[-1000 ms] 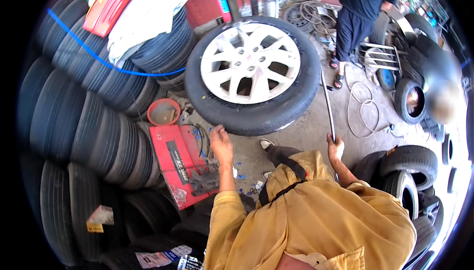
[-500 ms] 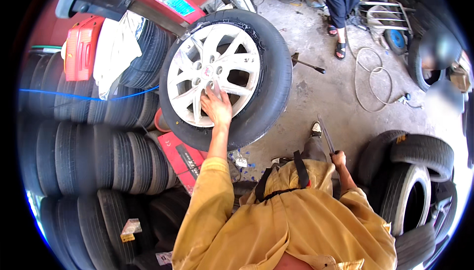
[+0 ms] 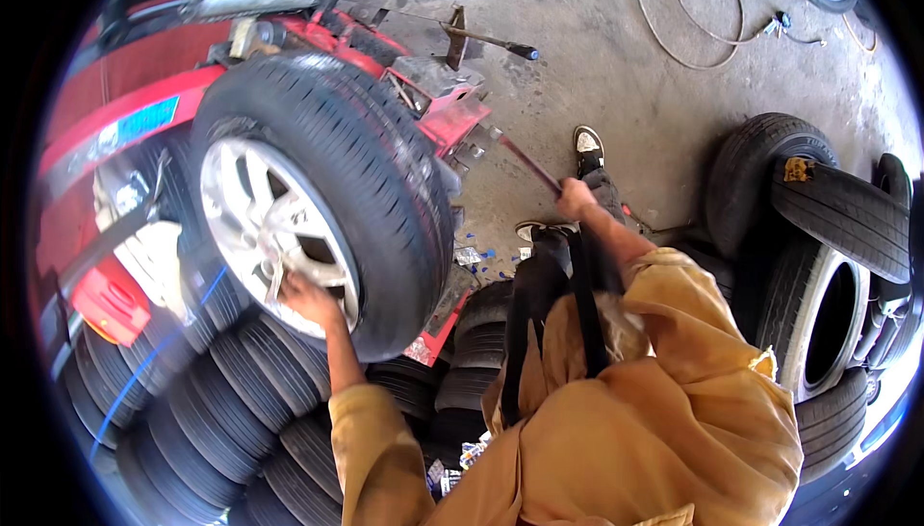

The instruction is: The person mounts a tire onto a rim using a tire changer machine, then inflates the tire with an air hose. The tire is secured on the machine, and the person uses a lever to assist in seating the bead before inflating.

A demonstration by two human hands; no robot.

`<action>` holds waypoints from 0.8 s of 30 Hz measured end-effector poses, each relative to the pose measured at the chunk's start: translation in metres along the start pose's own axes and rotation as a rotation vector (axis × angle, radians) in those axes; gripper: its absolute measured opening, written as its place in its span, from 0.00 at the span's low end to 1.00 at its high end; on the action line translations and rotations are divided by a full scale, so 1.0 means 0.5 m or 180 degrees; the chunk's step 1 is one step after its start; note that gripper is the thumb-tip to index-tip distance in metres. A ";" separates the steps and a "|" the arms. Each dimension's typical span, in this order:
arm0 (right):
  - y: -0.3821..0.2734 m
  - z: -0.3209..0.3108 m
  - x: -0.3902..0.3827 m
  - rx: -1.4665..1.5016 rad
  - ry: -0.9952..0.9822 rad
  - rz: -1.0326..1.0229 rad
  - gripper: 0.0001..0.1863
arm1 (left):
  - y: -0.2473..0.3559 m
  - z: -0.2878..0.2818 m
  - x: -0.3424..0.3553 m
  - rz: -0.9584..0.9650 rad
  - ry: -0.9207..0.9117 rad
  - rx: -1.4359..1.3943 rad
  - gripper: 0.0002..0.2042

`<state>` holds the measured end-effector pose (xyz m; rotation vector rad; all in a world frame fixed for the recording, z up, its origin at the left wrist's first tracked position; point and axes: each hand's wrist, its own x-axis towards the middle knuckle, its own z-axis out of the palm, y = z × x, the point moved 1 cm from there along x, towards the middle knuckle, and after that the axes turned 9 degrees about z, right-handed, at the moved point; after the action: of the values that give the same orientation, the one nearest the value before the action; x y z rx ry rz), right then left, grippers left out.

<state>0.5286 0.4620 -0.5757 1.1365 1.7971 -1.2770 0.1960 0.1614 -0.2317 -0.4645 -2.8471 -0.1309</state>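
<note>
On the concrete floor (image 3: 616, 93) of a tyre workshop, seen from above: 1 mounted wheel (image 3: 318, 199), a dark tyre on a silver spoked rim (image 3: 265, 232), stands upright on its tread, tilted toward the stack of tyres (image 3: 221, 401) at the person's left. The left hand (image 3: 308, 300) lies on the lower part of the rim face, fingers curled against a spoke; whether it grips the spoke or only presses on it cannot be told. The right hand (image 3: 576, 201) is closed around a long metal bar (image 3: 529, 168) that runs from it toward the red machine (image 3: 423, 93) behind the wheel.

Risk, as a judgement: the wheel is steadied by 1 hand only, low on the rim, so it could roll or tip sideways onto the shoes (image 3: 588, 146) or into the stack. Fingers hooked between spokes could be pinched if the rim turns. The bar, held at 1 end, could swing or catch the machine's edge. A loose hose (image 3: 693, 35) lies on the floor further off and could snag a foot during a step back.

Containers: a red case (image 3: 115, 300) lies at the left, partly hidden and blurred, and its contents cannot be made out. More used tyres (image 3: 818, 266) lean together at the right, the hollow of 1 facing the camera and showing nothing inside. Small blue and white scraps (image 3: 481, 256) lie scattered by the wheel's foot.
</note>
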 end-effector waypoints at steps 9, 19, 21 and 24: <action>-0.303 0.013 0.205 0.0825 -0.0181 0.0632 0.14 | -0.031 -0.013 0.017 0.0578 -0.0205 0.0555 0.18; -0.362 0.065 0.363 0.1419 -0.1104 0.0028 0.11 | -0.056 0.011 0.059 0.1720 -0.0141 0.1368 0.16; -0.393 0.049 0.263 0.1047 -0.0777 -0.0312 0.11 | -0.162 0.009 0.005 0.1279 -0.0309 0.1340 0.16; -0.387 0.011 0.179 0.1389 -0.0846 0.0015 0.13 | -0.070 0.028 0.033 0.0678 -0.0500 -0.0216 0.30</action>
<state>0.3158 0.4528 -0.5802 1.1267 1.3571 -1.7822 0.1661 0.1353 -0.2423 -0.8222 -2.9277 -0.1573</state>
